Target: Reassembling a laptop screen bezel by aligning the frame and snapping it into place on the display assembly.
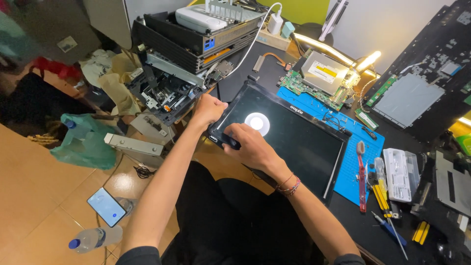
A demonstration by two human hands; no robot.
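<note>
On the blue mat (pixel 354 172) | our screen panel (pixel 289 140) lies flat | left hand (pixel 208 110) fisted at its near-left corner | right hand (pixel 251 147) clamps the near edge, fingers curled over the bezel.

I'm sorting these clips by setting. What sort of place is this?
Probably a small electronics repair bench. The hands, left hand and right hand, hold a black laptop screen panel on a blue work mat, with a bare green circuit board and yellow-handled screwdrivers nearby.
</note>
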